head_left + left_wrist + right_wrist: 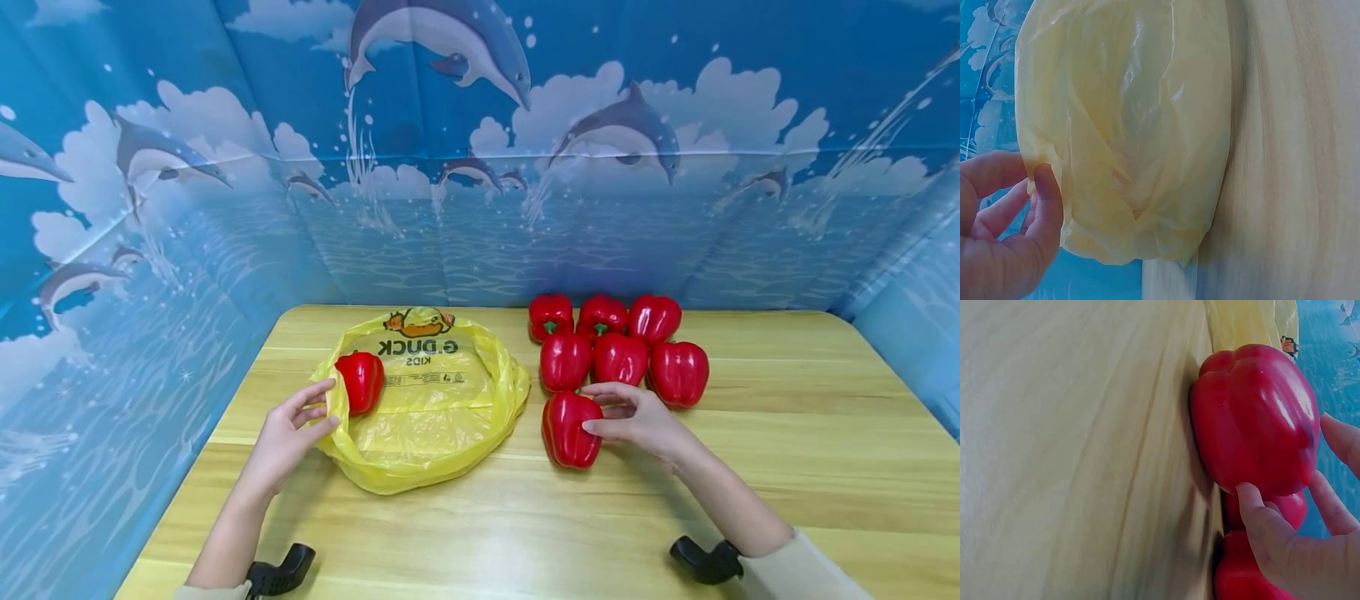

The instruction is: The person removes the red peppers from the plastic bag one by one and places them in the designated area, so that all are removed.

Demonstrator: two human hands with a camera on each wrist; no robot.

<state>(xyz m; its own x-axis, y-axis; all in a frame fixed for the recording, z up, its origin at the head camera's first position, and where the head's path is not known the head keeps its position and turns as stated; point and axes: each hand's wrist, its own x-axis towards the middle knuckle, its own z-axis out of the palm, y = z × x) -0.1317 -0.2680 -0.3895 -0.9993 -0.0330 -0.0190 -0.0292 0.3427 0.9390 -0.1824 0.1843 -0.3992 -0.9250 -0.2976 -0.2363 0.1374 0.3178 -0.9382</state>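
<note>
A yellow plastic bag [420, 471] lies on the table with its mouth spread wide, printed "G.DUCK KIDS" in mirrored letters. At the bag's left rim, my left hand [288, 429] pinches the film between thumb and fingers. One red bell pepper [362, 383] is inside, by that rim. My right hand [637, 421] reaches to another red bell pepper [572, 429], the nearest of those right of the bag. The thumb touches this pepper's side, and the other fingers spread loosely by its stem end. In the right wrist view the same pepper [1254, 422] rests on the table.
Several more red bell peppers [618, 358] stand close together in two rows behind the right hand. The wood-grain table [480, 542] ends at a blue dolphin-print cloth [465, 225] along the back and left. Black wrist mounts [281, 571] stick out inward from both forearms.
</note>
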